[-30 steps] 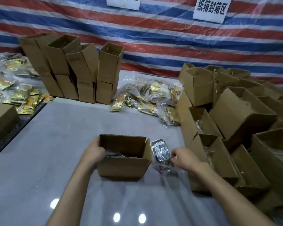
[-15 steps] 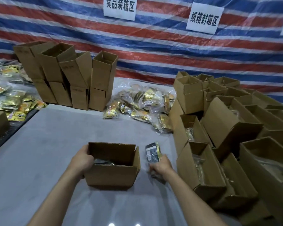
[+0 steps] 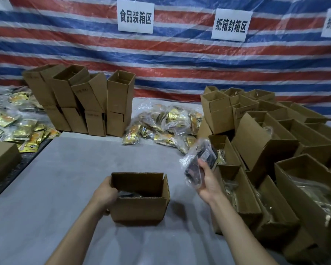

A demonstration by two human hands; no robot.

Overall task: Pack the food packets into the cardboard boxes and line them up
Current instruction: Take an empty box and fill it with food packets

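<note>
An open cardboard box stands on the grey table in front of me, with a dark packet lying inside it. My left hand grips the box's left wall, fingers curled over the rim. My right hand holds a clear plastic bag of dark food packets lifted off the table, to the right of the box. A heap of gold and orange food packets lies behind the box, near the back wall.
Stacked empty boxes stand at the back left. A crowd of open boxes, some with packets inside, fills the right side close to my right arm. More loose packets and a large box lie at left.
My right hand has lifted the bag of packets from the table beside the box and raised it up and to the right. My left hand stays on the box's left wall.
</note>
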